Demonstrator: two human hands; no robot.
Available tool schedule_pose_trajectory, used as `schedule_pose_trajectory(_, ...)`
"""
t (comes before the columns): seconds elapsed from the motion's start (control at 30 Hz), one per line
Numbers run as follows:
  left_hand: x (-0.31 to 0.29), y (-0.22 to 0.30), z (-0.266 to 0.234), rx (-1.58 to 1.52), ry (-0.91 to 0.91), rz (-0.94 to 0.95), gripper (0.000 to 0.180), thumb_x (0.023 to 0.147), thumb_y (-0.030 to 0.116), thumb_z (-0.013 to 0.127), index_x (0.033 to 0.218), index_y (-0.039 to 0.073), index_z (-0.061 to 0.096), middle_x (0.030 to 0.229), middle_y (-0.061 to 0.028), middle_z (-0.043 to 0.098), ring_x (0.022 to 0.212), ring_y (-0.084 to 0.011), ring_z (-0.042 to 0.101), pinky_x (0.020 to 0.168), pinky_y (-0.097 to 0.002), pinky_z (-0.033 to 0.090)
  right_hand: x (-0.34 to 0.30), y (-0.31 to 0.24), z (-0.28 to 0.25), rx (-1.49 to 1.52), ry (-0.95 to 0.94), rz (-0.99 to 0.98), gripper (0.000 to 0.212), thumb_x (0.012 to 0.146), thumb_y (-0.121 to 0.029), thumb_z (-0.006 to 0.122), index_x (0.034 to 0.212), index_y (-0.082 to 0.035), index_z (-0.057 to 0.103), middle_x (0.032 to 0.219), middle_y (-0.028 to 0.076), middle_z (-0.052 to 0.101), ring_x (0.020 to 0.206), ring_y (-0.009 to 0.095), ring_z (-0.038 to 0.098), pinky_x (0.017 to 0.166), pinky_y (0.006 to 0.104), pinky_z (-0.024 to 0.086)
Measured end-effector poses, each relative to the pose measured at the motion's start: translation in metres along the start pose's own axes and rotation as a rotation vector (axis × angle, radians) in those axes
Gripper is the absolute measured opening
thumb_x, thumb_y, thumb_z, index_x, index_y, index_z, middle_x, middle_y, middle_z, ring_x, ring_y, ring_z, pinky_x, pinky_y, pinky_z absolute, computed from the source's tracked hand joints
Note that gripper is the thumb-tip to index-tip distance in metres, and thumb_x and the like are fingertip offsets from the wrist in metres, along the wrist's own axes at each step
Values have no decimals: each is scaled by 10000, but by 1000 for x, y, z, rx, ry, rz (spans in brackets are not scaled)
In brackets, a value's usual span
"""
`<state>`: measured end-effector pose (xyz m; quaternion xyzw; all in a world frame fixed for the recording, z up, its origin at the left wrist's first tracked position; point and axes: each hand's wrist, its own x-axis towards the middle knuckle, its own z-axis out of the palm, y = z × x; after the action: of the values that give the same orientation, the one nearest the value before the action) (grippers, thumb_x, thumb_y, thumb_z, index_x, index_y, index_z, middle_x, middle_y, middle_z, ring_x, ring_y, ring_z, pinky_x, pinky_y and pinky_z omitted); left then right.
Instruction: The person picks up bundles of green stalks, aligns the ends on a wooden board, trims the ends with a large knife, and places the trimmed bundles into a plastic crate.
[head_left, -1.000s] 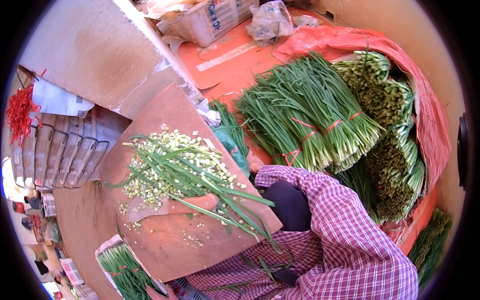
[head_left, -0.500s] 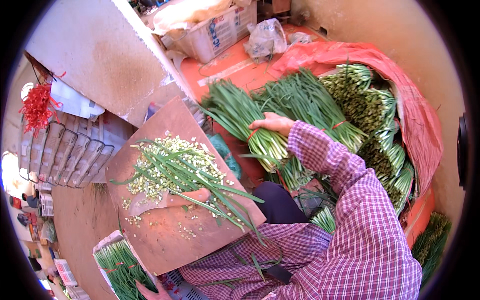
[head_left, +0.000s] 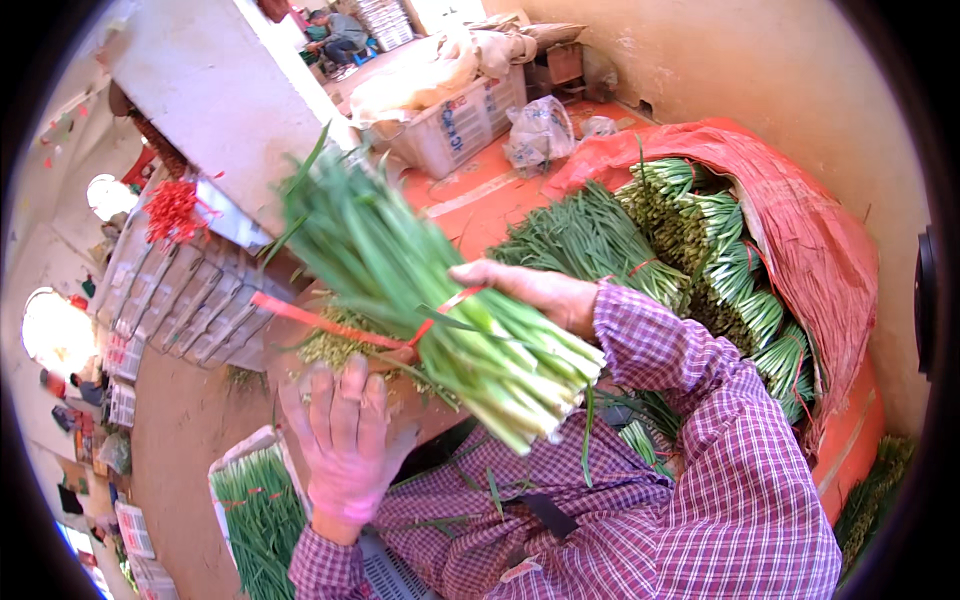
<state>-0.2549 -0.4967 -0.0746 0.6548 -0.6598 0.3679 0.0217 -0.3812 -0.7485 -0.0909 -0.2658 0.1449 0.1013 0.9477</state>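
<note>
A thick bundle of garlic chives (head_left: 385, 255), held up over the cutting board (head_left: 432, 418), is gripped by my right hand (head_left: 535, 290) near its pale stem ends. A red tie (head_left: 445, 308) circles the bundle, and a loose red strip (head_left: 325, 325) sticks out to the left. Just below that strip, my left hand (head_left: 345, 435) is open, fingers stretched out and nothing in it. Chopped pale stems (head_left: 340, 345) show on the board under the bundle, which hides most of them. The knife cannot be made out.
A red sack (head_left: 835, 240) at right holds several tied bundles (head_left: 745, 265), with another chive bundle (head_left: 590, 240) beside it. A box of chives (head_left: 265, 525) stands lower left. Stacked crates (head_left: 185, 300), red ties (head_left: 175, 212) and a white crate (head_left: 455, 130) are farther off.
My right hand has lifted the chive bundle from beside the sack and brought it left over the board. My left hand has risen from the box of chives to below the bundle.
</note>
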Motion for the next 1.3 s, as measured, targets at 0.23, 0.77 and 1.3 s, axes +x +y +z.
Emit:
schedule_pose_trajectory(0.23,7,-26,-78,-212,-229,172,810,605,373,812,1298,74,517,1298,-131,530,1237,-357,487,1049,-615,317,53,77,57,-409,-275,163,347,991,-371,512,1113,-66,623,1032,69,699,832,144,678,719,300,577)
schedule_pose_trajectory(0.77,-155,-12,-118,-1119,-854,-1019,937,539,157,866,1370,7,458,1122,-143,675,993,-202,654,905,-326,496,68,120,8,-1094,-348,217,640,961,-583,448,1293,-50,571,1071,148,671,818,238,675,687,328,544)
schedule_pose_trajectory(1.3,-191,-11,-98,-1181,-719,-1195,766,566,171,849,1246,-14,549,1023,-142,692,933,-224,670,866,-336,506,81,165,77,-1619,-104,-958,295,818,-315,687,801,-32,605,791,141,594,756,361,618,635,464,488)
